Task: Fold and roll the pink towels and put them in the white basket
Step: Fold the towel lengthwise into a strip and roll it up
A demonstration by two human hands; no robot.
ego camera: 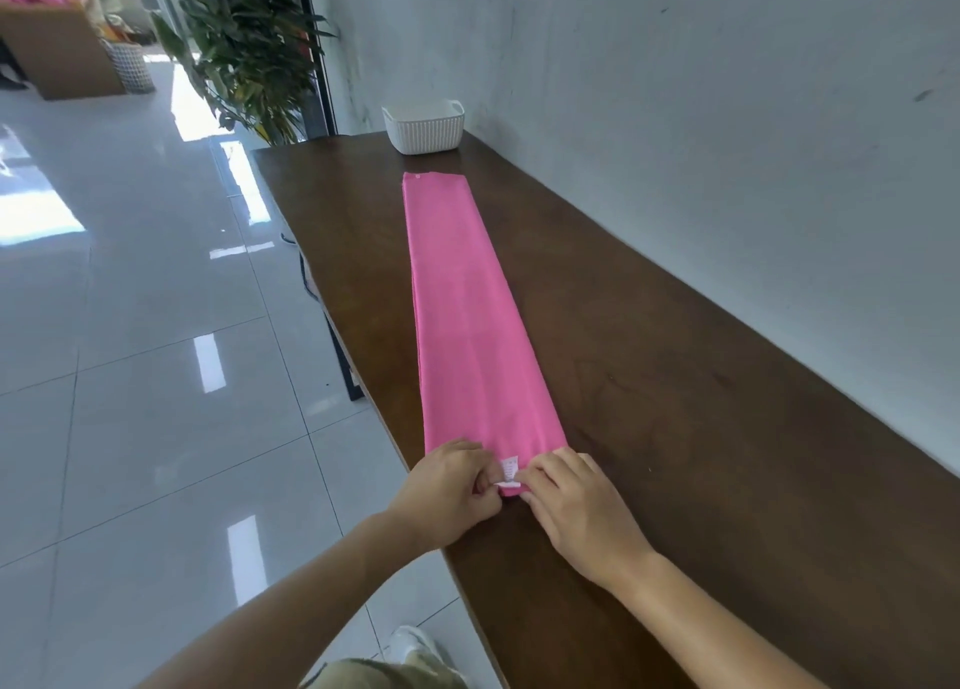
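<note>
On the brown table (675, 428), pinching the near end of the pink towel (467, 314) with both hands.
Curling the fingers of the left hand (452, 486) round the towel's end, left of a little white label (510, 470); bending the fingers of the right hand (576, 512) down on the same end, right of the label. Reaching both arms forward from below, hands close together. Holding down a towel lying flat in one long thin strip, pointing away toward the white basket (425, 126) sitting just past its far end, beside the wall (727, 117).
</note>
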